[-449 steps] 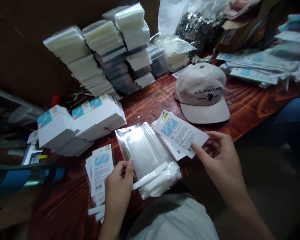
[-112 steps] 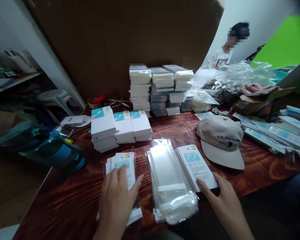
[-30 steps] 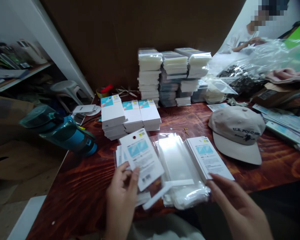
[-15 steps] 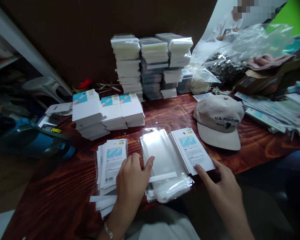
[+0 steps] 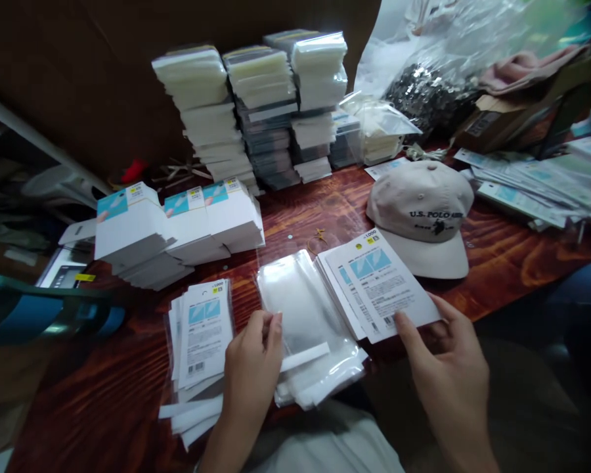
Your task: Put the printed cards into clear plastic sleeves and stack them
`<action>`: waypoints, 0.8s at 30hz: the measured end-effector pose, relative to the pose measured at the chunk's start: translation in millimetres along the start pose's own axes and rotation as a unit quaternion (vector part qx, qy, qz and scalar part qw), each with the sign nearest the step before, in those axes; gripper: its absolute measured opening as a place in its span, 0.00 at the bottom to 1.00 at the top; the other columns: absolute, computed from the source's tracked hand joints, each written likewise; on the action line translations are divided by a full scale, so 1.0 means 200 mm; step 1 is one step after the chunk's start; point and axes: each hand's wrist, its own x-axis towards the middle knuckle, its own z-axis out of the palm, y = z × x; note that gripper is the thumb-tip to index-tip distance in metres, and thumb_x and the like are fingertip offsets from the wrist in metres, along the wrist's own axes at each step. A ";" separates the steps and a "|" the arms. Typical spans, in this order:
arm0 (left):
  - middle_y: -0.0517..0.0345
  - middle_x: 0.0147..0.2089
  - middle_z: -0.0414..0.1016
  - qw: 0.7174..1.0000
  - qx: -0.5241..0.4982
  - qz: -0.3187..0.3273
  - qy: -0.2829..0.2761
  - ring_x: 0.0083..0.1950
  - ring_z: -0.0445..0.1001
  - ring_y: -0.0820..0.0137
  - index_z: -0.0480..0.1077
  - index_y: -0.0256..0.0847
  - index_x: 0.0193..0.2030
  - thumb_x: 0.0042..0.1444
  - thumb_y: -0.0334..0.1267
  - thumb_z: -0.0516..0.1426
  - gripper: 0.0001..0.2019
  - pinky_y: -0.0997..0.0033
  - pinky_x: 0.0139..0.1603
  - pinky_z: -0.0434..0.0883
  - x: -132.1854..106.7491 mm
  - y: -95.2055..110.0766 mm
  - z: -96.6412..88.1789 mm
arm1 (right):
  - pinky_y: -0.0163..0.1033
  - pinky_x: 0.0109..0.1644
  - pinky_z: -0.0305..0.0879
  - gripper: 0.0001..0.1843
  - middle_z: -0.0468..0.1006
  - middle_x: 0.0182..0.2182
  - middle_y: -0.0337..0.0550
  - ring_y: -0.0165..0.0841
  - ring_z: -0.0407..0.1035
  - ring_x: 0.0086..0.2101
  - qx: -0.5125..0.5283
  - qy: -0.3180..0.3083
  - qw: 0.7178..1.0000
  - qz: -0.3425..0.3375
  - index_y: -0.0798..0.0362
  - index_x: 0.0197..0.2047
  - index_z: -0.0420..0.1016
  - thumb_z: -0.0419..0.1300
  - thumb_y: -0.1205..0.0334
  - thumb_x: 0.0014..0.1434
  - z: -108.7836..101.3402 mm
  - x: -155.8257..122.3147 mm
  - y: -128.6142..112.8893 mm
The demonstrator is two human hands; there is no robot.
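Note:
A printed white card (image 5: pixel 381 282) with blue pictures and a barcode is pinched between thumb and fingers of my right hand (image 5: pixel 448 368). It is shifted right of the pile of matching cards (image 5: pixel 335 289) beneath it. My left hand (image 5: pixel 253 361) is closed in a pinch at the left edge of the top clear plastic bag (image 5: pixel 300 295), though its fingertips partly hide the contact. Under that bag lie more bags, with a white strip across the lower part. Left of my left hand is a loose pile of bagged cards (image 5: pixel 204 335), with white strips poking out below.
Stacked blue-and-white cards (image 5: pixel 128 230) sit at the back left. Tall stacks of clear bags (image 5: pixel 209 112) rise behind. A beige cap (image 5: pixel 421 210) lies right of the cards, near more bagged packs (image 5: pixel 536 190). A blue bottle (image 5: pixel 44 318) is far left.
My right hand has slid the top card to the right, off its pile. My left thumb and fingers, spread before, have come together at the bag's edge. The view has turned slightly.

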 end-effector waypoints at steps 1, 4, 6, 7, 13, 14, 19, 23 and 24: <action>0.60 0.29 0.77 1.000 -0.011 0.012 0.013 0.31 0.76 0.64 0.70 0.46 0.35 0.62 0.47 0.50 0.12 0.69 0.34 0.66 0.00 0.00 0.00 | 0.52 0.50 0.66 0.30 0.76 0.46 0.51 0.48 0.71 0.46 -0.050 0.017 0.998 -0.036 0.52 0.57 0.69 0.64 0.48 0.54 0.01 0.01 0.01; 0.54 0.40 0.79 0.995 -0.056 0.060 0.063 0.43 0.77 0.62 0.73 0.45 0.40 0.62 0.44 0.51 0.11 0.67 0.45 0.68 -0.01 -0.02 -0.01 | 0.53 0.51 0.64 0.27 0.75 0.47 0.52 0.48 0.68 0.46 -0.133 0.037 0.986 -0.090 0.52 0.54 0.72 0.63 0.48 0.55 0.01 0.01 0.00; 0.54 0.43 0.79 0.988 -0.126 0.052 0.073 0.46 0.77 0.62 0.74 0.45 0.43 0.62 0.45 0.52 0.12 0.66 0.49 0.68 -0.02 -0.01 -0.02 | 0.49 0.45 0.67 0.26 0.76 0.44 0.50 0.44 0.70 0.41 -0.078 0.046 0.995 -0.044 0.51 0.54 0.72 0.63 0.48 0.55 -0.01 0.00 -0.03; 0.54 0.44 0.80 0.981 -0.177 0.030 0.068 0.46 0.77 0.63 0.74 0.45 0.44 0.62 0.45 0.53 0.12 0.66 0.50 0.69 -0.03 -0.01 -0.03 | 0.46 0.41 0.68 0.26 0.77 0.42 0.48 0.41 0.71 0.37 -0.033 0.037 0.999 -0.010 0.50 0.54 0.72 0.64 0.48 0.55 -0.03 -0.02 -0.04; 0.52 0.45 0.81 0.825 -0.551 -0.123 0.031 0.47 0.79 0.62 0.70 0.43 0.45 0.60 0.48 0.56 0.13 0.63 0.48 0.75 -0.07 0.06 -0.10 | 0.29 0.15 0.52 0.25 0.75 0.24 0.39 0.27 0.62 0.18 0.158 -0.357 0.899 0.199 0.50 0.47 0.76 0.71 0.50 0.47 -0.15 -0.09 -0.08; 0.51 0.45 0.82 0.794 -0.592 -0.139 0.020 0.47 0.79 0.62 0.70 0.43 0.44 0.60 0.47 0.56 0.12 0.63 0.48 0.75 -0.08 0.07 -0.11 | 0.28 0.15 0.50 0.24 0.75 0.23 0.39 0.25 0.61 0.17 0.151 -0.399 0.879 0.214 0.50 0.46 0.77 0.71 0.50 0.48 -0.16 -0.10 -0.07; 0.47 0.44 0.82 0.718 -0.671 -0.184 -0.031 0.45 0.80 0.62 0.71 0.40 0.44 0.58 0.46 0.59 0.13 0.68 0.40 0.77 -0.17 0.07 -0.13 | 0.25 0.15 0.53 0.22 0.74 0.22 0.36 0.20 0.58 0.15 0.144 -0.366 0.894 0.214 0.51 0.47 0.77 0.70 0.52 0.51 -0.12 -0.14 -0.09; 0.48 0.43 0.82 0.702 -0.684 -0.187 -0.069 0.43 0.80 0.65 0.72 0.39 0.49 0.58 0.45 0.59 0.15 0.72 0.40 0.75 -0.23 0.05 -0.11 | 0.25 0.15 0.56 0.23 0.74 0.22 0.35 0.21 0.60 0.15 0.186 -0.283 0.922 0.190 0.52 0.47 0.76 0.72 0.54 0.49 -0.07 -0.20 -0.15; 0.48 0.43 0.82 0.696 -0.689 -0.186 -0.069 0.43 0.80 0.65 0.73 0.39 0.49 0.59 0.45 0.59 0.15 0.72 0.40 0.75 -0.23 0.04 -0.10 | 0.25 0.15 0.56 0.23 0.74 0.22 0.35 0.21 0.60 0.15 0.196 -0.267 0.925 0.184 0.52 0.47 0.75 0.72 0.55 0.49 -0.06 -0.22 -0.16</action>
